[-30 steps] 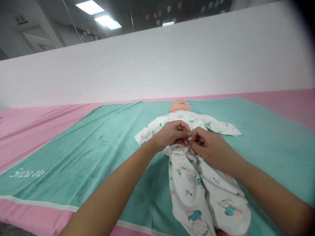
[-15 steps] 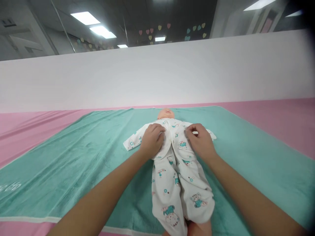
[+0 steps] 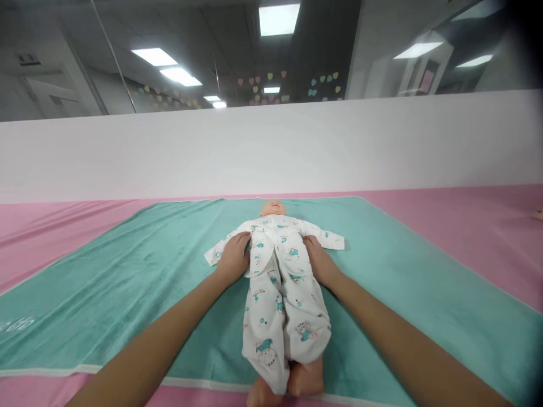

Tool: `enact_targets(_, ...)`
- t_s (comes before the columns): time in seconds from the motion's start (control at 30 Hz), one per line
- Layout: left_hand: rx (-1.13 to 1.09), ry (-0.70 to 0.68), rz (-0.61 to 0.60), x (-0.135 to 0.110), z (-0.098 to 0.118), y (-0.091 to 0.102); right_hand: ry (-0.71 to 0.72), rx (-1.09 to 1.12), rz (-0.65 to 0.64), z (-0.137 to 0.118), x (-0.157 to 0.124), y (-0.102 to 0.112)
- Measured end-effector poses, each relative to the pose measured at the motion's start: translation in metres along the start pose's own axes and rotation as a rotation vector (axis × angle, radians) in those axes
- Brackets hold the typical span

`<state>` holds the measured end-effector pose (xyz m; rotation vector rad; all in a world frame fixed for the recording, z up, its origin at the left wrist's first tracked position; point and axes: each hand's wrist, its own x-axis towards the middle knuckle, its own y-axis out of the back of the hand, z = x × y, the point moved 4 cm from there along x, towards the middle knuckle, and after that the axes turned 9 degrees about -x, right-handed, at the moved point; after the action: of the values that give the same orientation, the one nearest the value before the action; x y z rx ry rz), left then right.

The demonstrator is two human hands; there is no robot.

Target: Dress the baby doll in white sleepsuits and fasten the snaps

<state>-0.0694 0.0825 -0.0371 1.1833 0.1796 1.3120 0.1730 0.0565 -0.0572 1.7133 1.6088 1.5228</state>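
Note:
A baby doll (image 3: pixel 274 208) lies on its back, head away from me. It wears a white printed jacket (image 3: pixel 271 243) and matching trousers (image 3: pixel 265 316); its bare feet (image 3: pixel 305 377) stick out of the legs. My left hand (image 3: pixel 233 259) rests against the left side of the jacket, below the sleeve, fingers stretched forward. Against the opposite side lies my right hand (image 3: pixel 321 261), its fingers along the jacket's edge and partly hidden. Both hands look open, touching the cloth. The jacket front parts over the trousers below the chest.
A teal blanket (image 3: pixel 169 282) with a pale border lies under the doll, on a pink surface (image 3: pixel 458 226). Behind it rises a white wall panel (image 3: pixel 271 152), topped by dark glass (image 3: pixel 237 45) with ceiling lights and heart shapes showing in it.
Both hands have come off the jacket's front and moved down to its two sides. The right sleeve now lies stretched out in full view. The camera view has shifted slightly.

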Motion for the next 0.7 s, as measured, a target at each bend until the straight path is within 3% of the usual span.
enact_targets(0.13,-0.158,0.152,-0.155,-0.061,0.031,0.012,0.046,0.021,-0.098,-0.014,-0.034,0.011)
enact_targets(0.2,-0.151,0.198,-0.186,-0.079,0.043,0.015,0.048,-0.031,-0.124,-0.02,-0.045,0.013)
enact_targets(0.43,0.074,0.353,-0.006,-0.062,0.052,0.021,-0.188,-0.173,-0.077,-0.024,-0.051,0.022)
enact_targets(0.53,0.002,0.274,-0.005,-0.079,0.063,0.029,-0.111,-0.153,-0.036,-0.034,-0.077,0.041)
enact_targets(0.63,-0.139,0.113,-0.107,-0.119,0.085,0.035,-0.031,-0.047,-0.072,-0.05,-0.113,0.056)
enact_targets(0.7,-0.13,-0.011,-0.062,-0.142,0.104,0.039,-0.027,0.001,-0.117,-0.06,-0.131,0.057)
